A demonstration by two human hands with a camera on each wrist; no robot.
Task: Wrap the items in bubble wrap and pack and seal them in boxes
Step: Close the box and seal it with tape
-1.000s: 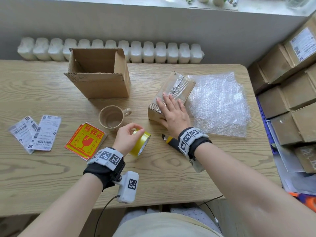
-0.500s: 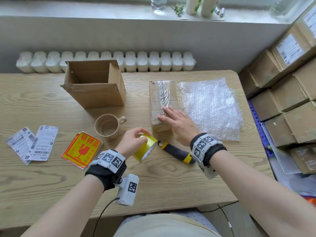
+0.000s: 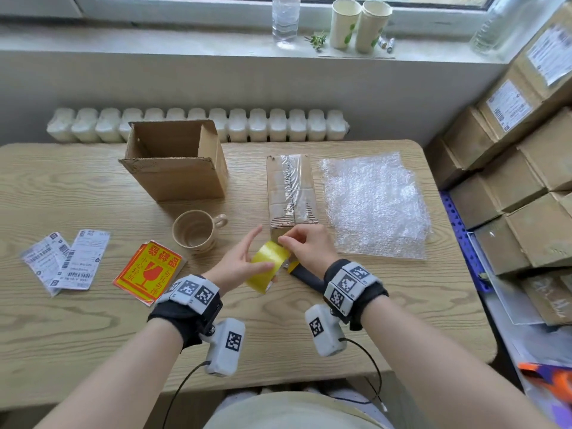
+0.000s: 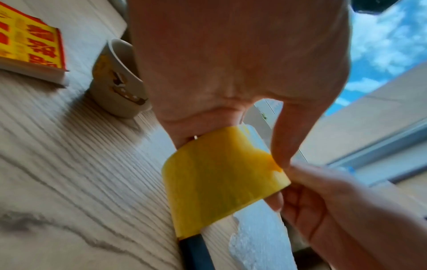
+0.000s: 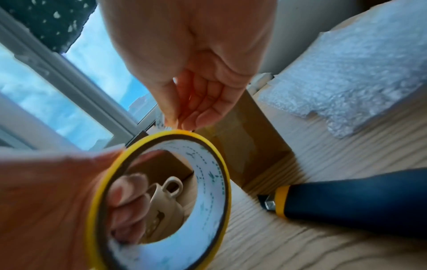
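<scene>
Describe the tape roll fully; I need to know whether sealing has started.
The yellow tape roll is a wide ring with a white printed core, nearly used up. It is held clear of the wooden table, tilted. The left hand grips it, fingers through the core; the right hand pinches at its top edge. No strip looks pulled out yet.

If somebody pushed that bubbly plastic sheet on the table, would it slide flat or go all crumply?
The bubble wrap sheet would probably crumple: it is thin and see-through, with wavy, ragged edges, so it looks floppy. It is likely very light, mostly air bubbles, and might skid on the smooth wooden table. Lifted by one corner, it would probably droop.
</scene>
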